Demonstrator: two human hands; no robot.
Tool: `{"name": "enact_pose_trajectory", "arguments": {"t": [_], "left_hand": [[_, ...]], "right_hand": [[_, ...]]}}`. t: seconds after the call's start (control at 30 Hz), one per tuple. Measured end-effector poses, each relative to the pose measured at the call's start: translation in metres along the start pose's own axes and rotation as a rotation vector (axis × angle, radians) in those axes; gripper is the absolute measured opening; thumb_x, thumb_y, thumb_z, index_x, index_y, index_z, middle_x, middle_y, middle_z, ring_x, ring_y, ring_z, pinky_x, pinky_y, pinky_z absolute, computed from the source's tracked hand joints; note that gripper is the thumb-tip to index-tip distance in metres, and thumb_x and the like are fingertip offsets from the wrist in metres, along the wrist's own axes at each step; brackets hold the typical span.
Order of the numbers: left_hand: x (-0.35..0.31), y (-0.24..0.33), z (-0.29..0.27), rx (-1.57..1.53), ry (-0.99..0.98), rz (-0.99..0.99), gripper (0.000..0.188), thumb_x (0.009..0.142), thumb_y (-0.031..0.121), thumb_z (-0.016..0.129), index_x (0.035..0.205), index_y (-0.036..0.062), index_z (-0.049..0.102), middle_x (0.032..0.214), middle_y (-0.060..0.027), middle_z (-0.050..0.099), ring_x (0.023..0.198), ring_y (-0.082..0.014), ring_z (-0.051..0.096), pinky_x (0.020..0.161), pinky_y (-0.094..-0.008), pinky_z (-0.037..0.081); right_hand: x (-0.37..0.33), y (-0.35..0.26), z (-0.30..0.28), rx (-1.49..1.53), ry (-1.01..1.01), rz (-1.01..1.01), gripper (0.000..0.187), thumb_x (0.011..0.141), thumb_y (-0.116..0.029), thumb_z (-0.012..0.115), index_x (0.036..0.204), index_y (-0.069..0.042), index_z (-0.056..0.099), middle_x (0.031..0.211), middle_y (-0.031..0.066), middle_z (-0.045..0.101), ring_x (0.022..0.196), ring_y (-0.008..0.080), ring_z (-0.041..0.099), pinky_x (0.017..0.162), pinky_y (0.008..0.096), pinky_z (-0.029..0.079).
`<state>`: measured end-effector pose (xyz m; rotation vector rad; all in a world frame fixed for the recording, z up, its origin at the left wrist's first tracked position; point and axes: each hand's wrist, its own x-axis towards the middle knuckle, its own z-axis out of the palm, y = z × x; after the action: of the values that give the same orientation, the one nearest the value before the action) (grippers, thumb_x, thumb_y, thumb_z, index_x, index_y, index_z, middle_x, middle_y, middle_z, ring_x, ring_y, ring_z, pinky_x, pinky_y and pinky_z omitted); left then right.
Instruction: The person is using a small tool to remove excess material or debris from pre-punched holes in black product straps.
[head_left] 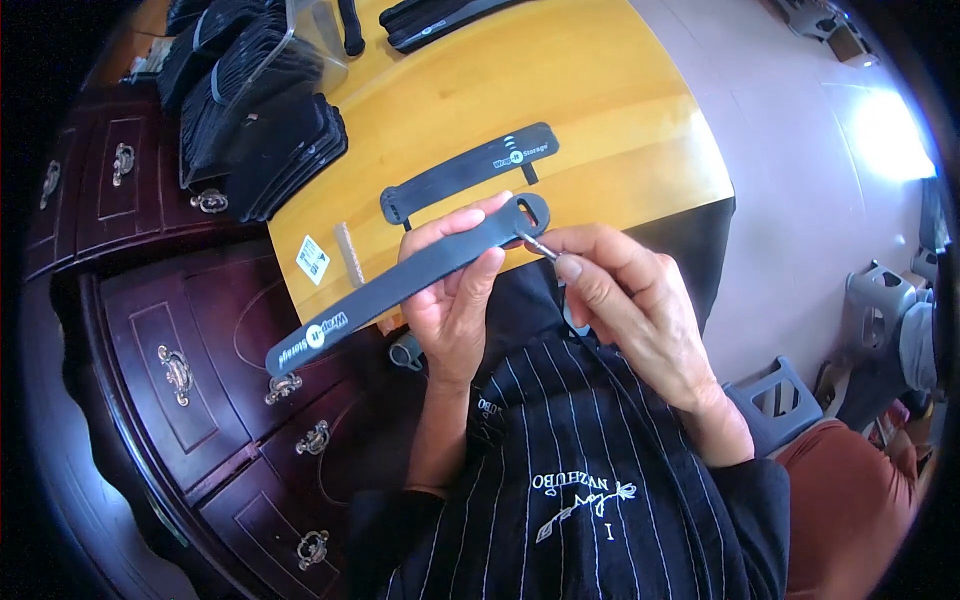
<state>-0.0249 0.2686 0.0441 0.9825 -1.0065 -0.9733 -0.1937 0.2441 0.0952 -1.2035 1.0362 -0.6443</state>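
A long dark grey storage strap (400, 285) with white print slants across the view, its rounded slotted end at the upper right. My left hand (450, 295) is closed around it, thumb on the near side and fingers behind. Between the thumb and forefinger of my right hand (640, 310) is a slim metal tool (540, 246), its tip touching the strap just below the slot. The rest of the tool is mostly hidden by the fingers, so its exact kind cannot be made out. On the table beyond lies a second strap (465, 172) of the same kind.
The yellow wooden table (600, 70) carries a pile of black straps (290, 150), a clear plastic box (318, 40) and a white label (312, 260). More straps (440, 20) lie at the far edge. Dark wooden drawers (170, 370) stand left; a grey stool (775, 405) and another person (840, 500) are right.
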Motion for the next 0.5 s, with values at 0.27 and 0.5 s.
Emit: {"name": "enact_pose_trajectory", "arguments": {"t": [0.27,0.5], "left_hand": [[-0.001,0.0,0.007,-0.081,0.021,0.052,0.027,0.091,0.001,0.057,0.114,-0.0028,0.046,0.118,-0.0279,0.056,0.11,-0.0306,0.058,0.092,-0.0376,0.052],[-0.001,0.001,0.01,-0.026,-0.002,0.042,0.028,0.094,0.008,0.054,0.119,-0.0007,0.047,0.12,-0.0268,0.056,0.109,-0.0289,0.059,0.09,-0.0383,0.053]], "right_hand": [[-0.001,0.006,-0.008,0.201,-0.081,0.065,0.024,0.098,-0.02,0.051,0.114,-0.005,0.061,0.058,-0.0027,0.05,0.053,0.0026,0.045,0.048,0.0195,0.036],[-0.004,0.003,-0.005,0.006,-0.001,-0.04,0.022,0.096,-0.016,0.053,0.113,-0.006,0.064,0.059,-0.0034,0.047,0.053,0.0025,0.043,0.048,0.02,0.035]]}}
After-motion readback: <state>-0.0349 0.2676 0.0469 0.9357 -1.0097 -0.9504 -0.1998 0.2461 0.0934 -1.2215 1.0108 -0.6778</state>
